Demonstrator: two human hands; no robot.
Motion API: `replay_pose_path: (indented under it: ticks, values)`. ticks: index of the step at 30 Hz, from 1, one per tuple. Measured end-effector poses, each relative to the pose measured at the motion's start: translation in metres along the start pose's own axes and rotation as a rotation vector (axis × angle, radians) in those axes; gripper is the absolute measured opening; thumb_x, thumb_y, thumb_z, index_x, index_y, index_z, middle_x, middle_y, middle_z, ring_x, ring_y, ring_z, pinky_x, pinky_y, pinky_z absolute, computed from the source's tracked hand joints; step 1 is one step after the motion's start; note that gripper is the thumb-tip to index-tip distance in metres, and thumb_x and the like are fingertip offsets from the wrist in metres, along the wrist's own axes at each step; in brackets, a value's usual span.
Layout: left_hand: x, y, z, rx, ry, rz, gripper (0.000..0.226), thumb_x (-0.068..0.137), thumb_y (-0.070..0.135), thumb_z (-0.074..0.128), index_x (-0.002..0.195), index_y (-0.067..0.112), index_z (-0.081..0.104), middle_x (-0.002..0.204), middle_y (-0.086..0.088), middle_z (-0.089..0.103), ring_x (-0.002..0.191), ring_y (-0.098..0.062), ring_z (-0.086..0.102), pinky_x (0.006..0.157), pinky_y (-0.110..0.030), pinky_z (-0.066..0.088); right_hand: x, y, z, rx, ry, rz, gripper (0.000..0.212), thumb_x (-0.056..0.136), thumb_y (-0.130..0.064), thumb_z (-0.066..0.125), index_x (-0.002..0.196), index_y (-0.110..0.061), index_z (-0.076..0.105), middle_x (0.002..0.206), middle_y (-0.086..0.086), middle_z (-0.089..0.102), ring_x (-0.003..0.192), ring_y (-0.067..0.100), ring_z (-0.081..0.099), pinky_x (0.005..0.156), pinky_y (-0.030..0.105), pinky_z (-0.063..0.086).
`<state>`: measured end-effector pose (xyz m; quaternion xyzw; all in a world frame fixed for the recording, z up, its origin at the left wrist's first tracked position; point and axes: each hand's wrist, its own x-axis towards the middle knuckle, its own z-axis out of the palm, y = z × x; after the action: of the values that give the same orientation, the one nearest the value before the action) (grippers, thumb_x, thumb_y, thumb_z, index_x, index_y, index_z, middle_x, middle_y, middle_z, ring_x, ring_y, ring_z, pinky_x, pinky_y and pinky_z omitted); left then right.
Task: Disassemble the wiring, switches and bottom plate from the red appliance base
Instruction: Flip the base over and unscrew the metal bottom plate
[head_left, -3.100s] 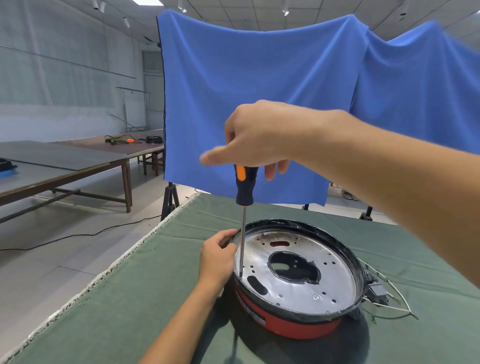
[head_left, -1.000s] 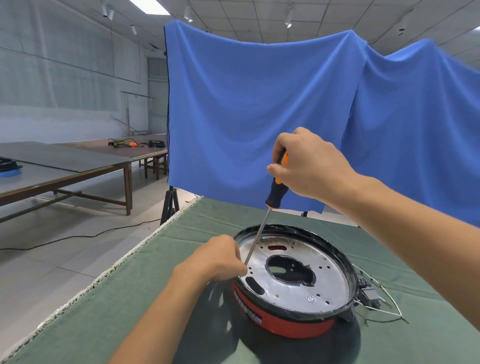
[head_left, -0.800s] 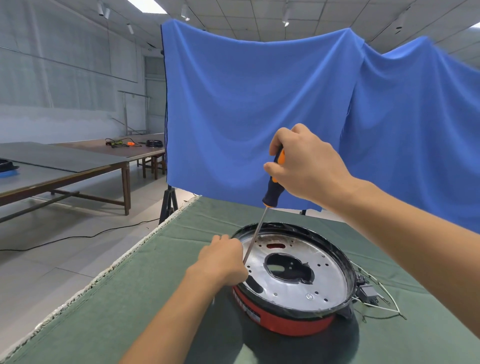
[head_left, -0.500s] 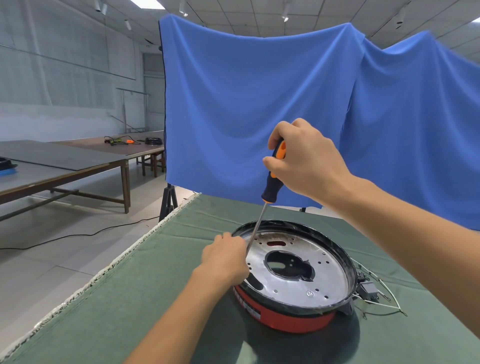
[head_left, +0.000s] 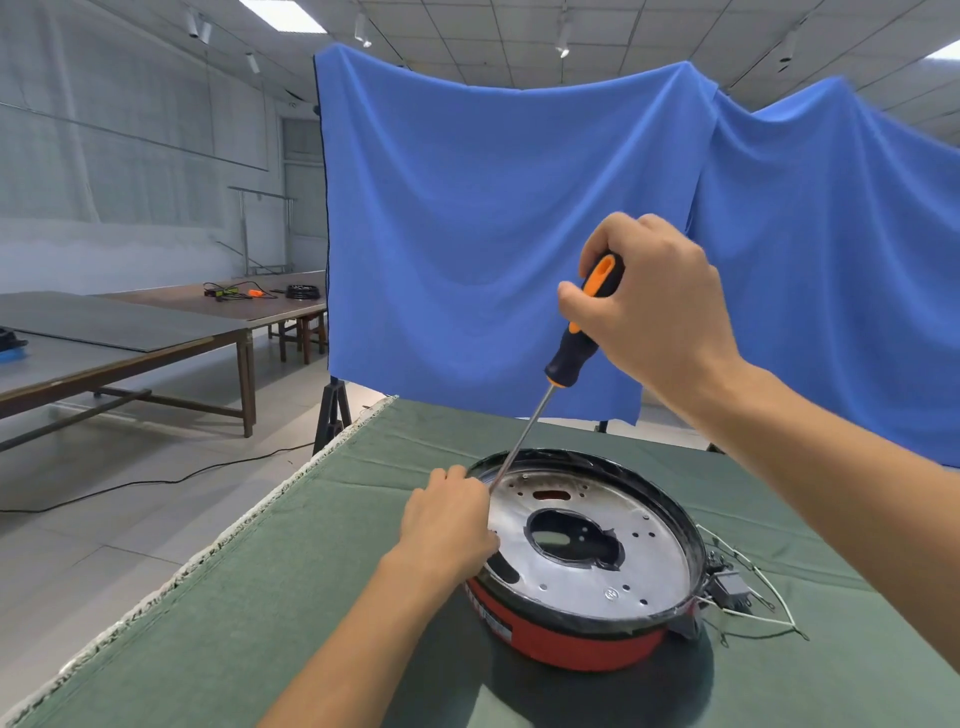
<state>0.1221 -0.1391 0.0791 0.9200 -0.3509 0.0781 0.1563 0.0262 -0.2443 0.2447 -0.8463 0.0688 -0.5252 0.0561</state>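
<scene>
The red appliance base (head_left: 566, 642) lies on the green table cloth, its black rim and silver bottom plate (head_left: 649, 566) facing up. My right hand (head_left: 654, 306) grips the black-and-orange handle of a screwdriver (head_left: 582, 332). Its shaft slants down-left to the plate's left edge, where the tip is hidden behind my left hand (head_left: 449, 525). My left hand is curled over the rim at that spot; what the fingers pinch is hidden. White wires and a small black switch block (head_left: 732, 592) hang off the base's right side.
The green-covered table (head_left: 311, 597) ends at a frayed edge on the left. A blue cloth backdrop (head_left: 493, 234) hangs behind it. Long wooden tables (head_left: 130, 332) with cables stand far left, and a black cable crosses the floor.
The screwdriver has gone from upright to slanted, with my right hand moving to the right. My left hand shifted from clasping the rim's side to covering the screwdriver tip.
</scene>
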Motion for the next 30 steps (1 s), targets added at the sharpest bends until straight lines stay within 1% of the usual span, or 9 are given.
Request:
replay_pose_path:
  ticks: [5, 7, 9, 11, 14, 18, 22, 24, 30]
  values:
    - [0.008, -0.011, -0.004, -0.301, 0.106, -0.131, 0.018, 0.081, 0.019, 0.060, 0.073, 0.002, 0.058, 0.085, -0.011, 0.059, 0.082, -0.028, 0.053, 0.071, -0.037, 0.048, -0.007, 0.023, -0.010, 0.129, 0.072, 0.184, 0.018, 0.074, -0.027, 0.070, 0.081, -0.017, 0.057, 0.082, -0.001, 0.056, 0.070, 0.019, 0.056, 0.063, 0.030, 0.040]
    - [0.011, -0.018, -0.006, -0.495, 0.187, -0.229, 0.021, 0.082, 0.016, 0.057, 0.063, 0.009, 0.052, 0.065, -0.006, 0.054, 0.064, -0.024, 0.046, 0.062, -0.035, 0.044, -0.018, 0.034, -0.012, 0.339, 0.042, 0.373, 0.024, 0.072, -0.025, 0.077, 0.082, -0.015, 0.058, 0.079, 0.002, 0.059, 0.063, 0.021, 0.066, 0.056, 0.038, 0.054]
    - [0.014, -0.024, -0.006, -0.718, 0.257, -0.320, 0.028, 0.084, 0.014, 0.057, 0.058, 0.014, 0.046, 0.054, 0.000, 0.046, 0.055, -0.020, 0.038, 0.055, -0.032, 0.033, -0.035, 0.048, -0.009, 0.542, -0.030, 0.542, 0.029, 0.070, -0.019, 0.082, 0.082, -0.014, 0.057, 0.077, 0.004, 0.060, 0.058, 0.015, 0.069, 0.049, 0.030, 0.056]
    - [0.015, -0.028, -0.008, -0.945, 0.300, -0.385, 0.024, 0.086, 0.013, 0.055, 0.062, 0.011, 0.054, 0.061, -0.002, 0.056, 0.057, -0.019, 0.045, 0.057, -0.031, 0.038, -0.056, 0.062, -0.004, 0.695, -0.140, 0.668, 0.034, 0.068, -0.013, 0.084, 0.086, -0.011, 0.056, 0.088, 0.010, 0.063, 0.066, 0.015, 0.070, 0.051, 0.023, 0.056]
    - [0.014, -0.028, -0.013, -1.290, 0.306, -0.422, 0.017, 0.091, 0.006, 0.051, 0.077, 0.007, 0.061, 0.081, -0.007, 0.069, 0.067, -0.017, 0.063, 0.062, -0.030, 0.052, -0.086, 0.079, -0.001, 0.803, -0.417, 0.772, 0.054, 0.061, -0.015, 0.085, 0.108, -0.014, 0.058, 0.094, 0.013, 0.071, 0.072, 0.029, 0.072, 0.059, 0.032, 0.059]
    - [0.012, -0.021, -0.021, -1.345, 0.331, -0.326, 0.015, 0.092, 0.005, 0.053, 0.081, 0.002, 0.063, 0.083, -0.010, 0.072, 0.058, -0.014, 0.067, 0.056, -0.029, 0.056, -0.113, 0.086, 0.004, 0.276, -0.770, 0.485, 0.029, 0.069, -0.025, 0.079, 0.090, -0.037, 0.063, 0.075, -0.011, 0.072, 0.066, 0.016, 0.068, 0.057, 0.025, 0.051]
    - [0.004, 0.005, -0.024, -1.325, 0.280, -0.247, 0.012, 0.090, 0.004, 0.056, 0.083, -0.003, 0.063, 0.081, -0.010, 0.071, 0.056, -0.015, 0.068, 0.053, -0.030, 0.056, -0.126, 0.083, 0.015, -0.136, -0.821, 0.373, 0.020, 0.066, -0.034, 0.061, 0.077, -0.030, 0.045, 0.070, -0.010, 0.060, 0.064, 0.012, 0.053, 0.053, 0.028, 0.037]
    - [-0.002, 0.022, -0.022, -1.331, 0.231, -0.188, 0.011, 0.089, 0.004, 0.057, 0.085, -0.005, 0.062, 0.079, -0.009, 0.071, 0.057, -0.016, 0.068, 0.051, -0.030, 0.055, -0.132, 0.087, 0.019, -0.107, -0.755, 0.448, 0.020, 0.069, -0.031, 0.060, 0.076, -0.025, 0.042, 0.067, -0.008, 0.058, 0.062, 0.014, 0.051, 0.053, 0.029, 0.034]
    - [-0.018, 0.063, -0.005, -1.280, 0.077, -0.045, 0.010, 0.086, 0.003, 0.059, 0.077, 0.008, 0.060, 0.075, -0.005, 0.072, 0.058, -0.015, 0.067, 0.049, -0.026, 0.053, -0.144, 0.097, 0.015, 0.508, -0.577, 0.714, 0.023, 0.073, -0.028, 0.066, 0.073, -0.008, 0.056, 0.045, 0.001, 0.057, 0.044, 0.015, 0.054, 0.045, 0.024, 0.041]
